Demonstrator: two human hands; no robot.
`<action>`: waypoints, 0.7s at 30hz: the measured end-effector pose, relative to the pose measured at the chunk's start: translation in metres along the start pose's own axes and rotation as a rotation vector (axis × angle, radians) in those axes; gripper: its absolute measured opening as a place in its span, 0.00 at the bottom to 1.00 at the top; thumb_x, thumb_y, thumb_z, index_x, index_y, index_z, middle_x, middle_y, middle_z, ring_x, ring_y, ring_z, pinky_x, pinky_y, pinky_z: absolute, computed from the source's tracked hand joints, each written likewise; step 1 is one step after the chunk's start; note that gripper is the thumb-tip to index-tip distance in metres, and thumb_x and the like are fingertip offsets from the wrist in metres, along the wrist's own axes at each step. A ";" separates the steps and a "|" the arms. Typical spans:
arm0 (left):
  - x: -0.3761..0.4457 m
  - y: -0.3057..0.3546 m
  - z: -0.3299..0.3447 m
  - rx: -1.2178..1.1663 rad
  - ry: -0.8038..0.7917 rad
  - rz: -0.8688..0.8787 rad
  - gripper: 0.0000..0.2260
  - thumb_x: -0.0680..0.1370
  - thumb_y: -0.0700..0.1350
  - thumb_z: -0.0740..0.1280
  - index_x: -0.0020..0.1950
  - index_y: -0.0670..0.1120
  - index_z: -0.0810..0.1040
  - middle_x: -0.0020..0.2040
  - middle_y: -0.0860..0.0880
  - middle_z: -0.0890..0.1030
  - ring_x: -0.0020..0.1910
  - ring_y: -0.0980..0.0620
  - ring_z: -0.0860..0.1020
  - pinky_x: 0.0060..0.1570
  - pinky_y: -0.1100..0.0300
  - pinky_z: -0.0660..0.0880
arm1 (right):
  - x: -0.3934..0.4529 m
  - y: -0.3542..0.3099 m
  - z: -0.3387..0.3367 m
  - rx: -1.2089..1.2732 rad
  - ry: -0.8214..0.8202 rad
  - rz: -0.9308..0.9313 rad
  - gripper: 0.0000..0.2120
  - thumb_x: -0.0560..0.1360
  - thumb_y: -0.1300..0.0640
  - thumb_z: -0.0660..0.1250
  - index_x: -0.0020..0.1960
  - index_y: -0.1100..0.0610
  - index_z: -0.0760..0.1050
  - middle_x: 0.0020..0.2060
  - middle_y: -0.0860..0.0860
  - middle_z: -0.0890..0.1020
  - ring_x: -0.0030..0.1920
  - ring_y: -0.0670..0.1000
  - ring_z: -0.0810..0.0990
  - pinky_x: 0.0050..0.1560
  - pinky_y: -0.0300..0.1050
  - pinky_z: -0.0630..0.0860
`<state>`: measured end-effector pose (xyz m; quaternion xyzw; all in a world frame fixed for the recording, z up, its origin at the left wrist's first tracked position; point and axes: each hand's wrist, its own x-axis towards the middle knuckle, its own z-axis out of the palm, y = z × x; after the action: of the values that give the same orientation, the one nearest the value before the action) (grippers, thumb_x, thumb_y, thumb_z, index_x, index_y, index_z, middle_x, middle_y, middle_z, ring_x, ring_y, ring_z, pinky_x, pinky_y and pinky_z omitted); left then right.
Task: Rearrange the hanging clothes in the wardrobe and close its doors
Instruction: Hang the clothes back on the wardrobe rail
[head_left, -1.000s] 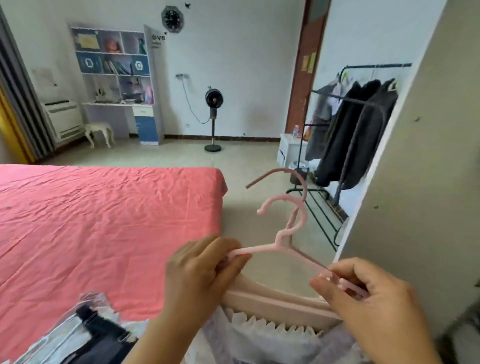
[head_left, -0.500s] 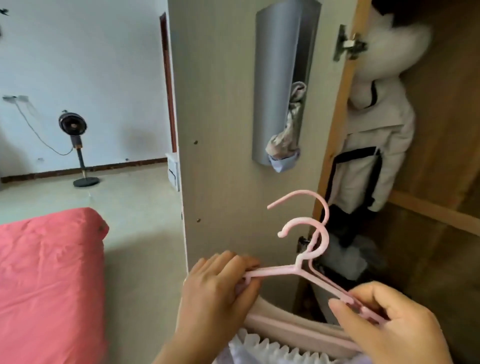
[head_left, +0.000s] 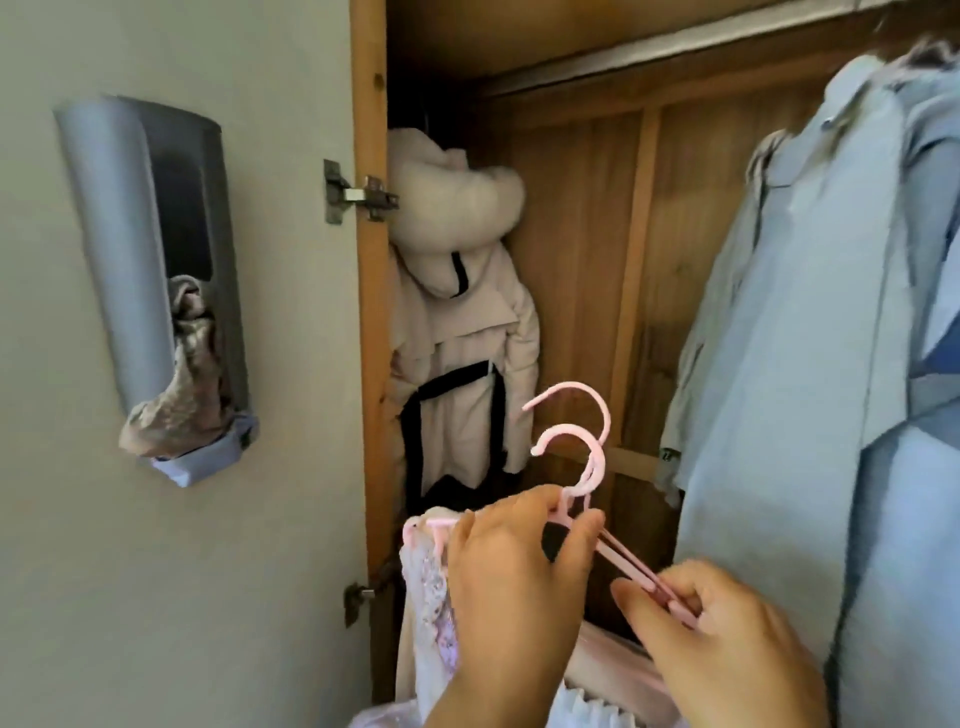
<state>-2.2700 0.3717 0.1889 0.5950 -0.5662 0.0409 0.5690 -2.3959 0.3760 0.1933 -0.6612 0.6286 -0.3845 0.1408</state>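
Two pink plastic hangers carry pale pink and white garments that hang below them. My left hand grips the hangers just under the hooks. My right hand pinches their right arms. Both hooks point up in front of the open wooden wardrobe. Inside at the left hangs a cream hooded coat with black straps. A light blue shirt hangs at the right. The wardrobe rail runs across the top.
The open left wardrobe door fills the left side, hinged to the frame. A grey holder on its inner face has crumpled cloth spilling from the bottom.
My view has swung right from the bed and room to the open wardrobe. Both hands have kept hold of the pink hangers and carried them up close to the wardrobe opening.
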 end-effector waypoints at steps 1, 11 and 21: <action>0.008 0.001 0.009 -0.043 -0.004 -0.018 0.16 0.70 0.64 0.61 0.44 0.56 0.81 0.37 0.59 0.81 0.39 0.60 0.78 0.44 0.55 0.77 | 0.005 -0.002 -0.004 -0.029 0.005 0.003 0.14 0.69 0.38 0.67 0.37 0.47 0.73 0.32 0.42 0.76 0.36 0.41 0.73 0.36 0.35 0.70; 0.106 0.032 0.071 -0.555 -0.128 0.006 0.07 0.74 0.52 0.69 0.37 0.53 0.80 0.34 0.60 0.81 0.37 0.61 0.78 0.36 0.73 0.69 | 0.071 -0.032 -0.041 -0.293 0.303 0.015 0.14 0.74 0.39 0.62 0.44 0.50 0.70 0.40 0.45 0.78 0.43 0.50 0.76 0.39 0.41 0.69; 0.199 0.070 0.143 -0.920 0.000 0.205 0.16 0.72 0.64 0.61 0.41 0.52 0.75 0.34 0.55 0.78 0.39 0.48 0.77 0.46 0.41 0.75 | 0.142 -0.066 -0.084 -0.377 0.469 0.042 0.19 0.72 0.41 0.67 0.37 0.53 0.64 0.31 0.46 0.69 0.39 0.53 0.70 0.38 0.44 0.63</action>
<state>-2.3347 0.1636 0.3211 0.2219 -0.5814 -0.1581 0.7666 -2.4179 0.2785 0.3406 -0.5556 0.7178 -0.4004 -0.1255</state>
